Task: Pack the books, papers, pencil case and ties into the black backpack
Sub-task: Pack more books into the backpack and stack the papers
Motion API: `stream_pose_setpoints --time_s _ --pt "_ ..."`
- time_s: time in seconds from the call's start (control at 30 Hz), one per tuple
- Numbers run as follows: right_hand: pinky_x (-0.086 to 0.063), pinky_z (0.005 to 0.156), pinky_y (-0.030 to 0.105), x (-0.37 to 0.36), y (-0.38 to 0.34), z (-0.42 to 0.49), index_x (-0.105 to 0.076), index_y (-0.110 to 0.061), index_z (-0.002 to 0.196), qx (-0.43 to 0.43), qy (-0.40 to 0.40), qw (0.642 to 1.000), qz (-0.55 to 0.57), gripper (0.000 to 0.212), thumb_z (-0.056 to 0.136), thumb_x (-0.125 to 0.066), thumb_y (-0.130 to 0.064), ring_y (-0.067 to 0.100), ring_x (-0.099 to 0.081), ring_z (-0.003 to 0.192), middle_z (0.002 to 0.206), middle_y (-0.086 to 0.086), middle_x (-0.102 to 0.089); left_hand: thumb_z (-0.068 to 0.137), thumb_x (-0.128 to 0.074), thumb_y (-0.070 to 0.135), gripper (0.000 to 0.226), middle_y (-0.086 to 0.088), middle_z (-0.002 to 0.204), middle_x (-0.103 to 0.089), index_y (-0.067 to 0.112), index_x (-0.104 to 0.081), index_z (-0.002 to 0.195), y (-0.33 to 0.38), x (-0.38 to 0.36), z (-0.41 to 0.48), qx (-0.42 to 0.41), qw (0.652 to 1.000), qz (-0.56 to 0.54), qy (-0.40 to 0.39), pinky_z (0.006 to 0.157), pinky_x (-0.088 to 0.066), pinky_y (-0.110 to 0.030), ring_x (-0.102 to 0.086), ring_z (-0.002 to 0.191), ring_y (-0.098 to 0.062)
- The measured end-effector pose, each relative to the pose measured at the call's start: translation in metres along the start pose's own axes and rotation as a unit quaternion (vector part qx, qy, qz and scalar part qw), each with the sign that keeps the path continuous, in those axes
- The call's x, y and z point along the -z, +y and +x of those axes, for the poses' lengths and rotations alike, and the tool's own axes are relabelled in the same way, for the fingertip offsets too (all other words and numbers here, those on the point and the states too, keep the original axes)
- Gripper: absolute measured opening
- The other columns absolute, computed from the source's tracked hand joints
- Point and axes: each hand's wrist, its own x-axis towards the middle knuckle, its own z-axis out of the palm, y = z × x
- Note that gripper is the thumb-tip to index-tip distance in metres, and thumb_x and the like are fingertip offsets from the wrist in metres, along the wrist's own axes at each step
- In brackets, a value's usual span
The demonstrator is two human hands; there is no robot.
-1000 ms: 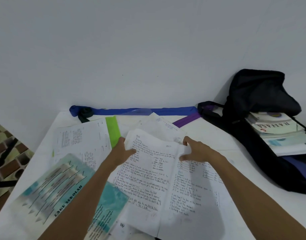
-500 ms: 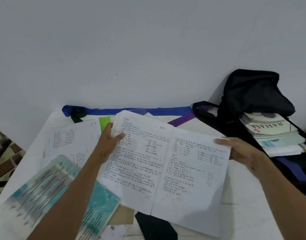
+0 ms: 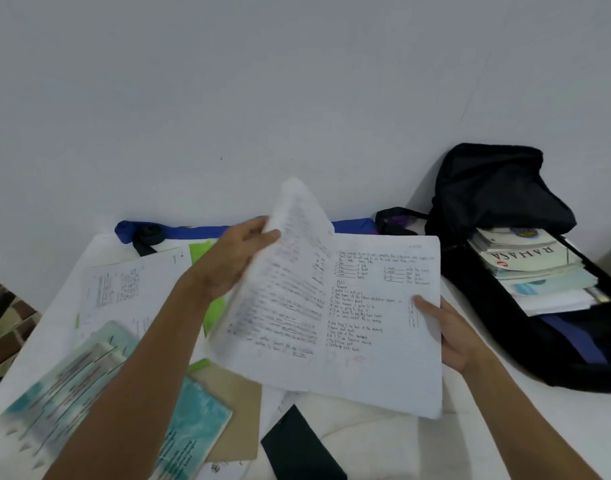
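A handwritten open notebook [image 3: 373,323] is held up off the white table. My left hand [image 3: 235,258] grips its left page, which stands folded up toward the right page. My right hand [image 3: 446,327] holds the right edge, thumb on top. The black backpack [image 3: 498,202] lies open at the right with several books [image 3: 529,268] inside. A blue tie [image 3: 193,232] runs along the wall. A teal book [image 3: 100,400], loose papers [image 3: 131,285] and a dark tie end [image 3: 297,445] lie on the table.
A green sheet [image 3: 202,251] and a brown cover [image 3: 235,403] lie among the papers. A purple strip [image 3: 397,221] sits beside the backpack strap. The white wall stands right behind the table [image 3: 487,427]. Tiled floor [image 3: 6,323] shows past the left edge.
The notebook has been lifted off the table and spread open. Its left page now swings up and over to the right under my left hand, while my right hand has shifted to the right edge.
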Motion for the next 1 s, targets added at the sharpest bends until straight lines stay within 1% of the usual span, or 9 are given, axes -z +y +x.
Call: stream_pose_setpoints --time_s 0.1,0.2,0.27,0.47,0.6,0.67,0.73,0.83,1.0 --pt "-0.043 0.104 0.063 -0.008 0.0 -0.001 -0.054 -0.017 0.139 0.008 0.014 1.0 -0.002 0.037 0.102 -0.05 -0.02 0.038 -0.062 0.12 0.133 0.013 -0.064 0.097 -0.05 0.036 0.041 -0.002 0.132 -0.061 0.016 -0.057 0.133 -0.026 -0.027 0.004 0.04 0.993 0.025 -0.109 0.099 -0.048 -0.035 -0.06 0.118 -0.019" --pt "-0.045 0.102 0.062 -0.012 0.006 -0.001 -0.053 -0.014 0.139 0.012 0.015 1.0 0.02 0.037 0.103 -0.047 -0.021 0.039 -0.062 0.119 0.131 0.015 -0.065 0.096 -0.055 0.038 0.042 -0.002 0.136 -0.057 0.024 -0.05 0.136 -0.084 -0.041 0.015 0.097 0.964 0.246 0.008 0.096 -0.047 -0.032 -0.055 0.121 -0.017" --pt "-0.049 0.098 0.062 -0.015 0.01 -0.003 -0.054 -0.013 0.139 0.006 0.012 0.999 0.048 0.037 0.104 -0.045 -0.022 0.041 -0.062 0.117 0.13 0.018 -0.065 0.094 -0.059 0.04 0.057 -0.005 0.137 -0.054 0.025 -0.036 0.145 -0.113 -0.052 0.014 0.161 0.949 0.271 -0.019 0.097 -0.046 -0.032 -0.054 0.12 -0.019" --pt "-0.061 0.063 0.039 -0.02 0.008 -0.011 -0.071 -0.003 0.112 -0.033 0.035 0.995 0.082 0.038 0.094 -0.048 -0.027 0.031 -0.075 0.082 0.099 0.017 -0.075 0.087 -0.072 0.03 0.079 -0.007 0.128 -0.056 0.01 -0.029 0.149 -0.145 -0.079 0.015 0.235 0.965 0.11 0.019 0.101 -0.047 -0.037 -0.058 0.11 -0.019" --pt "-0.056 0.045 0.03 -0.028 0.002 -0.016 -0.077 -0.003 0.076 -0.034 0.024 0.995 0.089 0.055 0.103 -0.032 -0.017 0.025 -0.071 0.056 0.069 0.013 -0.073 0.086 -0.073 0.021 0.054 -0.01 0.111 -0.069 0.001 -0.053 0.131 -0.143 -0.079 0.019 0.249 0.967 0.05 0.019 0.073 -0.053 -0.023 -0.067 0.091 -0.016" --pt "-0.051 0.04 0.021 -0.033 -0.005 -0.025 -0.071 -0.005 0.055 -0.026 0.019 0.996 0.085 0.063 0.104 -0.032 -0.015 0.018 -0.063 0.041 0.052 0.008 -0.065 0.084 -0.074 0.021 0.04 -0.012 0.107 -0.073 0.003 -0.065 0.119 -0.137 -0.076 0.016 0.246 0.969 -0.007 -0.006 0.078 -0.056 -0.028 -0.07 0.092 -0.022" --pt "-0.055 0.051 0.02 -0.038 -0.014 -0.028 -0.071 -0.005 0.071 -0.012 0.012 0.996 0.092 0.054 0.105 -0.034 -0.026 0.016 -0.067 0.051 0.06 0.008 -0.068 0.081 -0.075 0.019 0.043 -0.017 0.114 -0.07 0.003 -0.065 0.12 -0.13 -0.072 0.013 0.228 0.968 -0.099 -0.031 0.093 -0.054 -0.042 -0.067 0.105 -0.034" --pt "-0.045 0.106 0.052 -0.049 -0.029 -0.029 -0.063 -0.012 0.133 0.011 -0.034 0.991 0.131 0.071 0.099 -0.031 -0.065 0.035 -0.059 0.124 0.132 0.017 -0.063 0.087 -0.066 0.009 0.041 -0.021 0.121 -0.066 0.009 -0.057 0.127 -0.106 -0.067 0.008 0.16 0.97 -0.183 -0.025 0.09 -0.054 -0.054 -0.064 0.107 -0.041" --pt "-0.056 0.095 0.045 -0.077 -0.059 -0.027 -0.056 -0.013 0.135 0.192 -0.029 0.98 -0.031 0.042 0.097 -0.051 -0.029 0.03 -0.065 0.117 0.131 0.013 -0.065 0.094 -0.059 0.009 0.03 -0.002 0.115 -0.07 0.016 -0.055 0.123 -0.062 -0.061 -0.003 -0.047 0.996 -0.01 0.075 0.081 -0.059 -0.037 -0.069 0.102 -0.022"
